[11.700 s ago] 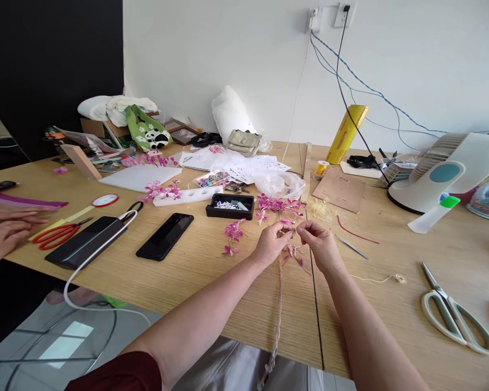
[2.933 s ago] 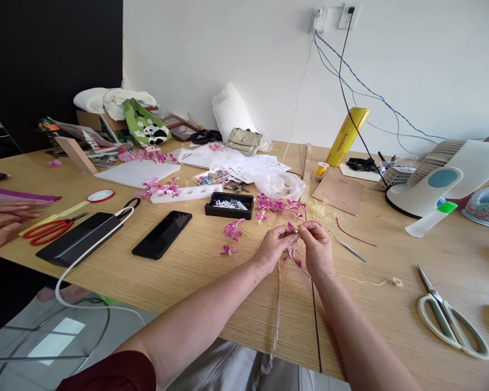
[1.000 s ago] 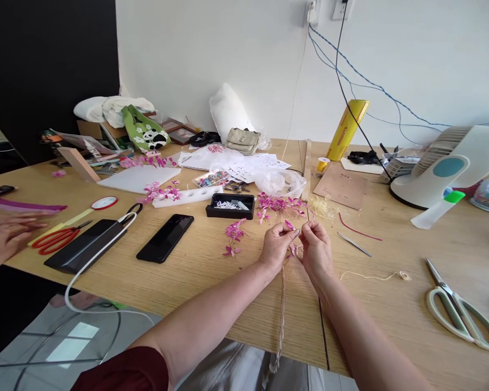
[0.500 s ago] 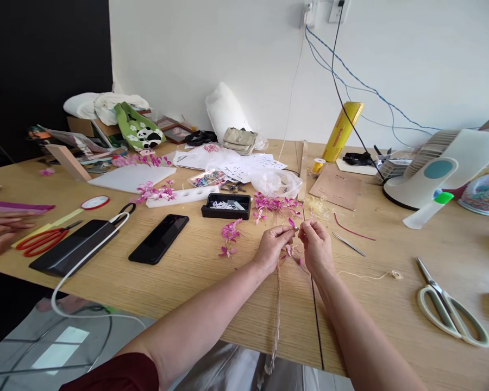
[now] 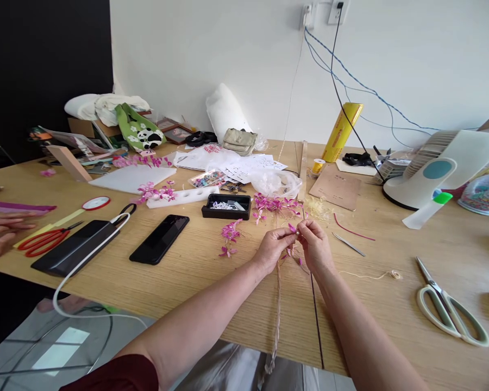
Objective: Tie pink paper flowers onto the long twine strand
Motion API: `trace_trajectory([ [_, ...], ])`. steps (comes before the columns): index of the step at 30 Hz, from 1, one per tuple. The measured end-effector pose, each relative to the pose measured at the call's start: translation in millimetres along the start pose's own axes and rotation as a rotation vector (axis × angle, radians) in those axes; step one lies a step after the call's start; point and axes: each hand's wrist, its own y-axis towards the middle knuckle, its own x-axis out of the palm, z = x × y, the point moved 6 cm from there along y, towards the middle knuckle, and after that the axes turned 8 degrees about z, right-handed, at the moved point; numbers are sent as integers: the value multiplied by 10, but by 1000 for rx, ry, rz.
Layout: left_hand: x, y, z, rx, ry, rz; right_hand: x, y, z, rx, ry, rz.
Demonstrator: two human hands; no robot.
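Observation:
My left hand [image 5: 274, 247] pinches a small pink flower [image 5: 292, 228] between thumb and fingertips. Close beside it, my right hand [image 5: 315, 244] is closed at the same flower, its fingertips near a tiny pale bead; whatever else it grips is too small to make out. Beneath the hands lie more pink petals, and a braided cord [image 5: 277, 315] hangs over the table's front edge. Pink flower sprigs [image 5: 275, 203] rest just beyond the hands, and another sprig [image 5: 230, 232] lies to the left.
A black tray [image 5: 226, 206] with small white pieces and a phone [image 5: 158, 239] are left of centre. Large scissors [image 5: 450, 304], tweezers [image 5: 349, 244] and a fan [image 5: 427, 168] stand or lie right. Another person's hand [image 5: 2, 231] is at far left, near red scissors [image 5: 44, 241].
My right hand has moved slightly left, so its fingertips now meet those of my left hand at the flower. The other person's hand has shifted slightly.

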Motion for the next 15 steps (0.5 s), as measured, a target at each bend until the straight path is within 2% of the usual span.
trace_trajectory([
  [6, 20, -15, -12, -56, 2, -37, 14, -20, 41, 68, 38, -11],
  [11, 51, -2, -83, -163, -64, -75, -108, 26, -22, 1, 196, 158],
  [15, 72, -8, -79, -172, -61, -93, -146, 56, -35, 2, 216, 160],
])
